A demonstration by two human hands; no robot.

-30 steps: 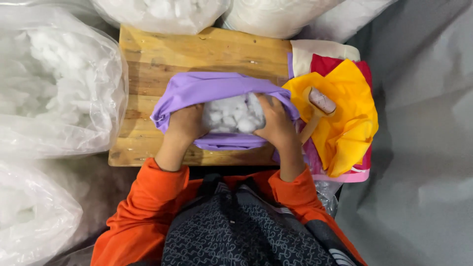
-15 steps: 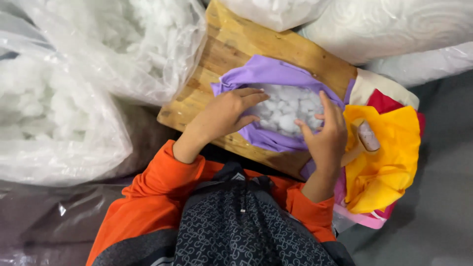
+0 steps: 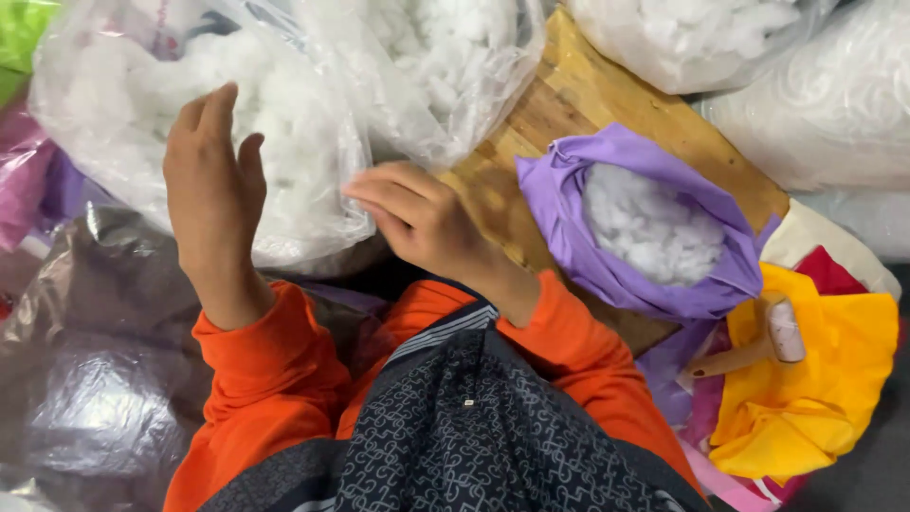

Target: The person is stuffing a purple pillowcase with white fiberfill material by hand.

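The left hand [image 3: 213, 180] is raised over a large clear plastic bag of white fluffy stuffing [image 3: 284, 123] at the far left of the scene. Its fingers are straight and together, the palm turned inward, and it holds nothing. The right hand [image 3: 422, 220] lies just right of it, fingers stretched out and loosely spread, the fingertips [image 3: 365, 190] touching the crinkled near edge of that same bag. It, too, is spread flat and grips nothing. Both arms wear bright orange sleeves [image 3: 275, 379], with a dark patterned garment [image 3: 474, 446] across the chest near the camera.

To the right of the right hand lies a pale wooden board [image 3: 569, 104], set at a slant. On it rests a soft purple fabric cover [image 3: 607, 256], its mouth open and part-filled with white stuffing [image 3: 654, 228]. This cover is well apart from both hands.

Further right, near the edge of the scene, is a heap of folded cloths, with bright yellow fabric [image 3: 815, 398] on top and red fabric [image 3: 829, 270] beneath. A small wooden-handled mallet [image 3: 758, 346] lies on the heap, just beside the purple cover. More clear bags of white stuffing [image 3: 701, 33] sit at the far right beyond the board. At the near left lies crumpled, shiny clear plastic sheeting [image 3: 104, 379], and pink cloth [image 3: 24, 171] shows at the left edge.
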